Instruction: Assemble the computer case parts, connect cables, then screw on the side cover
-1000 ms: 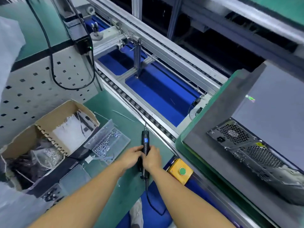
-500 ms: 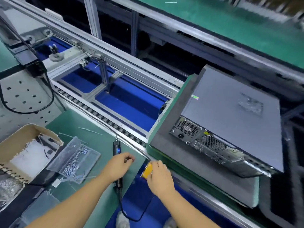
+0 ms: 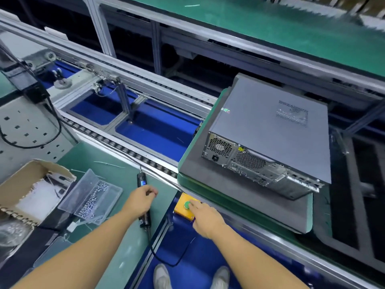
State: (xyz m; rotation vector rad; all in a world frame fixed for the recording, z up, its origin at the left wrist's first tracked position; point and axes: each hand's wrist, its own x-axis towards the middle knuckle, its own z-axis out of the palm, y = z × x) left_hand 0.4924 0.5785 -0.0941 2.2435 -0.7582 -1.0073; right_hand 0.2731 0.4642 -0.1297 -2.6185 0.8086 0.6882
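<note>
Your left hand [image 3: 141, 198] is clamped around the slim black electric screwdriver [image 3: 141, 180], fingers curled over the middle of its barrel, just left of the square yellow control box [image 3: 183, 212]. The tool lies on the green bench mat [image 3: 116, 155] with its bit pointing away from you, and its blue-lit upper section shows past your knuckles. Its black cable [image 3: 166, 262] trails from the near end and loops down below the yellow box.

Your right hand [image 3: 205, 216] rests on top of that yellow box with the fingers stretched out, not curled round anything. One fingertip sits right at the edge of the round green button [image 3: 187, 204] in the box's top face; whether it is pressing down, I cannot tell.

The grey metal computer case [image 3: 268, 126] lies on its side beyond and to the right of the yellow box, side cover facing up, rear panel with its fan grilles and ports turned towards you. It sits on a dark grey foam pad [image 3: 239, 197] whose near corner comes close to the box.

Further left of the yellow box, past the screwdriver, lies a clear plastic tray of small silver screws [image 3: 93, 197], and beyond that an open brown cardboard box [image 3: 31, 184].
</note>
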